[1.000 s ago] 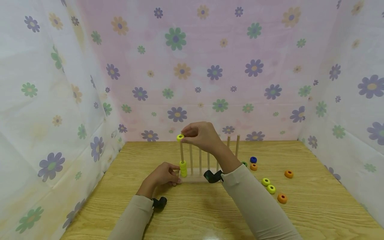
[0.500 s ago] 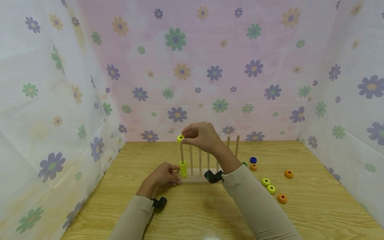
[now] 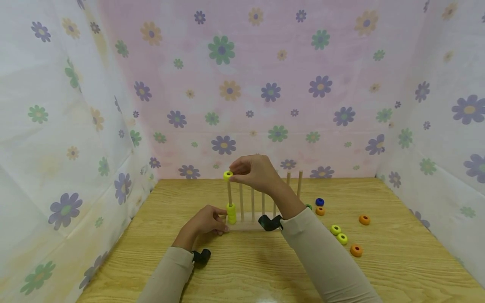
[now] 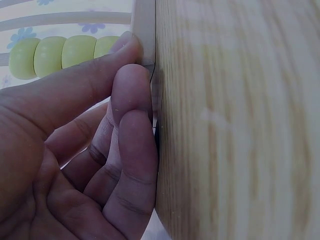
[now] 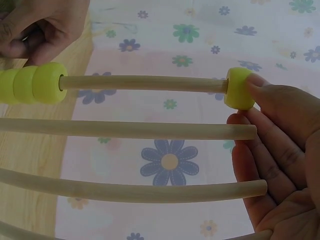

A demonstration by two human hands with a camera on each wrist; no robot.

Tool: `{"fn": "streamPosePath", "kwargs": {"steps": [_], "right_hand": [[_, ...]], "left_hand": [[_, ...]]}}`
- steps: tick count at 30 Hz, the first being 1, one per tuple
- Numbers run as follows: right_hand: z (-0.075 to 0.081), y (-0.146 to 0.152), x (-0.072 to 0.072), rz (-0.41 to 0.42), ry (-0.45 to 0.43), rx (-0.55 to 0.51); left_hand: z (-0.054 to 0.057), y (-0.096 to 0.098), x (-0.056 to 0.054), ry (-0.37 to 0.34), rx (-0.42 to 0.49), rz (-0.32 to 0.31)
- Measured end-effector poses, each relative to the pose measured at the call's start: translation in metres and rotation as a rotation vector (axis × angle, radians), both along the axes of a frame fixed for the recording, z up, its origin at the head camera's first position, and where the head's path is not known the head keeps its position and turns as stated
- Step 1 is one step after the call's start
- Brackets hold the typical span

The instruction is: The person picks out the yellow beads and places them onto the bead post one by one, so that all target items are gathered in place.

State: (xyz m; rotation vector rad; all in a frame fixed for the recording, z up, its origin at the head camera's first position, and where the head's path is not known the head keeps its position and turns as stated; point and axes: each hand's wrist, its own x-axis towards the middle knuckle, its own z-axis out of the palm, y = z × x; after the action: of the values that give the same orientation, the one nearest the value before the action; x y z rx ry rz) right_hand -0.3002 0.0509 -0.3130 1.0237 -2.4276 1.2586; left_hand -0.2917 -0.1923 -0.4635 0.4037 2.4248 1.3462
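My right hand (image 3: pixel 257 171) pinches a yellow ring bead (image 5: pixel 240 88) between thumb and fingers at the top of the leftmost wooden peg (image 5: pixel 145 83). The peg's end sits inside the bead's hole. Lower on that peg, several yellow beads (image 4: pixel 48 56) are stacked against the wooden base (image 3: pixel 246 226). My left hand (image 3: pixel 204 221) grips the left end of this base, thumb on top, with its fingertips (image 4: pixel 134 90) at the base's edge. Further pegs (image 3: pixel 252 204) stand bare in a row to the right, partly hidden behind my right hand and wrist.
On the table (image 3: pixel 242 265), right of the rack, lie two yellow beads (image 3: pixel 342 239), a blue bead (image 3: pixel 320 202) and orange beads (image 3: pixel 356 250). A green bead (image 3: pixel 308 207) is partly hidden by the right sleeve. Flowered cloth (image 3: pixel 250 84) surrounds the table at the back and sides.
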Motion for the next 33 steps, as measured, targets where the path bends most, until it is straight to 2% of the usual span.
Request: {"fn": "streamPosePath", "kwargs": {"steps": [33], "right_hand": [[0.0026,-0.0003,0.0017,-0.012,0.023,0.042]], "left_hand": [[0.0009,0.0011,0.0016,-0.008,0.013,0.003]]}}
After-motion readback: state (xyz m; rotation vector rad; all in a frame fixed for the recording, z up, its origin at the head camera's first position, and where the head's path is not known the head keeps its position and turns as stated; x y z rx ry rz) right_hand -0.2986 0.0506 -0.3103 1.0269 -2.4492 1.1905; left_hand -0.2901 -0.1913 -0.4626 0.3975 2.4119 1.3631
